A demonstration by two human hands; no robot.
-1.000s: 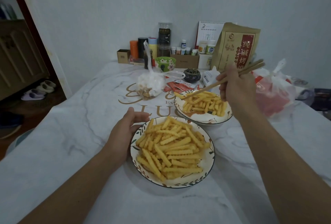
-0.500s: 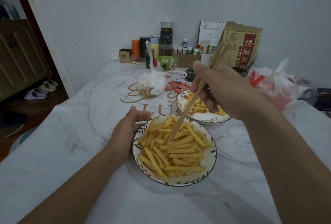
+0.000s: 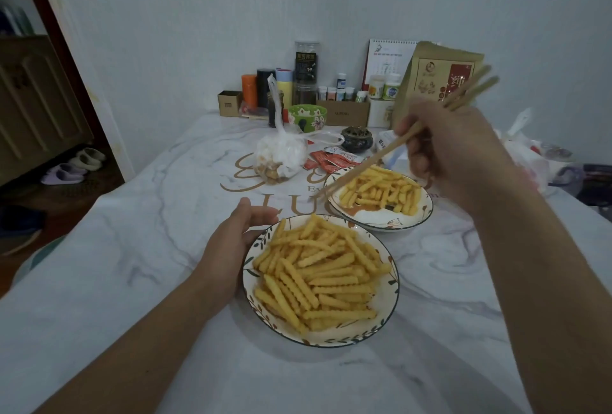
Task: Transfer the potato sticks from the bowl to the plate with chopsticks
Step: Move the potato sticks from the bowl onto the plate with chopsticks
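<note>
A near leaf-patterned bowl is heaped with crinkle-cut potato sticks. Behind it to the right, a similar plate carries a smaller pile of sticks. My left hand rests open against the bowl's left rim, thumb near its top edge. My right hand hovers above the plate and grips a pair of wooden chopsticks. Their blurred tips point down-left over the plate's left rim, above the gap between the two dishes. I cannot tell whether a stick is held between the tips.
A knotted plastic bag of snacks, red sachets, a dark little pot and a green bowl lie behind the dishes. Jars, bottles and a brown paper bag line the wall. Another plastic bag sits right.
My right hand moved from the plate to dip the chopsticks into the bowl, then lifted them back up toward the plate. My left hand has stayed at the bowl's rim.
</note>
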